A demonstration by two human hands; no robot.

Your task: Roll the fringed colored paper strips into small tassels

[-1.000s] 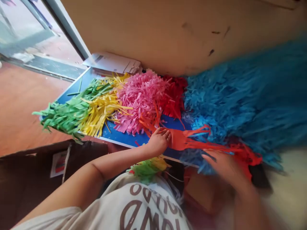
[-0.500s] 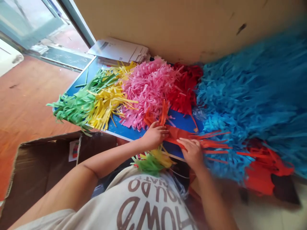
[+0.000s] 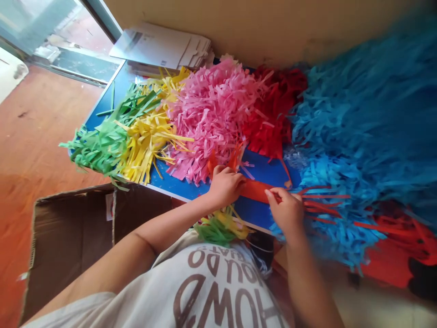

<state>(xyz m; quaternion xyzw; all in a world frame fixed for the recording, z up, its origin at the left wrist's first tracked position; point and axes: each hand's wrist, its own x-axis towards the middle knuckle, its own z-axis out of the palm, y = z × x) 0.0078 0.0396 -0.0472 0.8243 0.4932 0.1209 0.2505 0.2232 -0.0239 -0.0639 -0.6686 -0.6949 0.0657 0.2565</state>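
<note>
A fringed orange paper strip [image 3: 256, 190] lies flat on the blue table [image 3: 262, 168] between my hands. My left hand [image 3: 224, 186] is curled over its left end, fingers closed on the paper. My right hand [image 3: 287, 210] pinches the strip's right part, where its cut fringes [image 3: 324, 200] fan out over a blue heap. Loose orange strips [image 3: 235, 157] stick up just behind my left hand.
Heaps of fringed paper cover the table: green [image 3: 102, 143], yellow [image 3: 146, 136], pink [image 3: 211, 114], red [image 3: 273, 114] and a large blue mass [image 3: 368, 127]. White sheets [image 3: 164, 45] are stacked at the wall. An open cardboard box [image 3: 75, 232] sits lower left; a green-yellow bundle [image 3: 220, 225] hangs at my chest.
My right hand came in from the lower right and closed on the orange strip. My left hand stayed on the strip's left end. The view shifted slightly down.
</note>
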